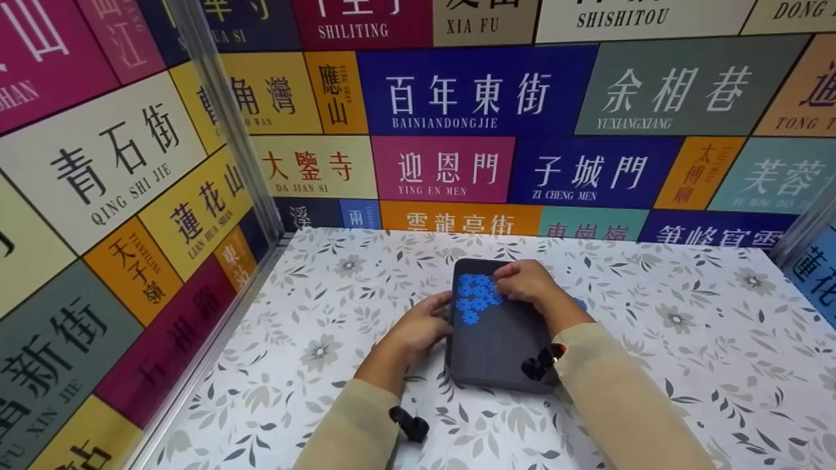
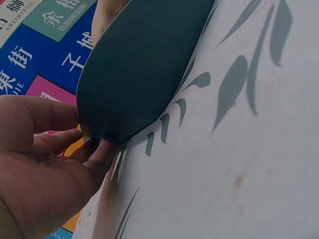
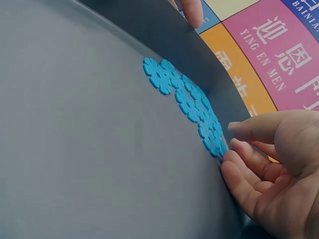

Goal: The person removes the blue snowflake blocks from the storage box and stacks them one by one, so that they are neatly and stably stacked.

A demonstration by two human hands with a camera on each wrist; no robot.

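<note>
A dark grey tray (image 1: 503, 352) with raised walls lies on the patterned tabletop. Several flat blue flower-shaped pieces (image 1: 475, 300) cluster in its far left part; in the right wrist view, the blue pieces (image 3: 187, 104) lie along the wall. My right hand (image 1: 529, 284) reaches over the tray, fingers bent and fingertips at the edge of the cluster. A gap shows between its thumb and fingers (image 3: 239, 177). My left hand (image 1: 418, 326) is at the tray's left side; in the left wrist view its fingertips (image 2: 104, 149) touch the outer wall near the corner.
The floral-patterned tabletop (image 1: 653, 372) spreads around the tray. Something small and blue (image 1: 581, 304) shows past my right wrist. Behind and to the left rise walls (image 1: 444, 168) of coloured panels with lettering. Black devices (image 1: 410, 424) sit at both wrists.
</note>
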